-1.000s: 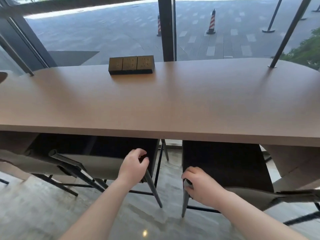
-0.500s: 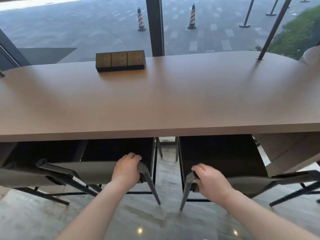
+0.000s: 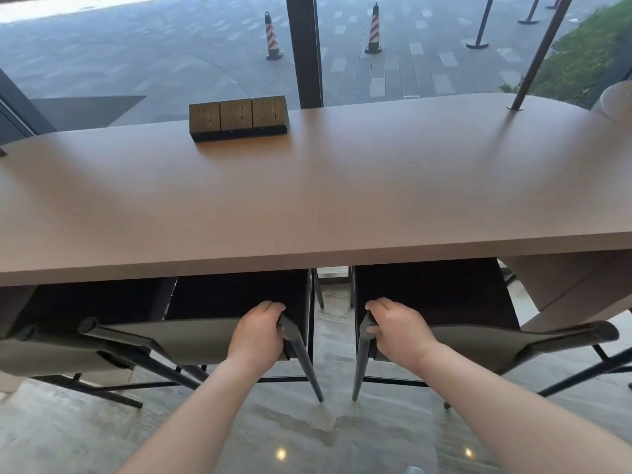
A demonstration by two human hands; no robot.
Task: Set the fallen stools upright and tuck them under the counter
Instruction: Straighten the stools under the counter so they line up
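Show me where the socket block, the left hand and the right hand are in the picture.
socket block (image 3: 238, 114), head view, top face of middle socket.
left hand (image 3: 257, 331), head view, back of the hand.
right hand (image 3: 398, 331), head view, back of the hand.

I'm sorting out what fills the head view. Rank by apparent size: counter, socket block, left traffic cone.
1. counter, by far the largest.
2. socket block.
3. left traffic cone, smallest, though it stands far off outside, so that is only how it looks.

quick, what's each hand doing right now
Left hand: closed, gripping the back corner of the left stool.
Right hand: closed, gripping the back corner of the right stool.
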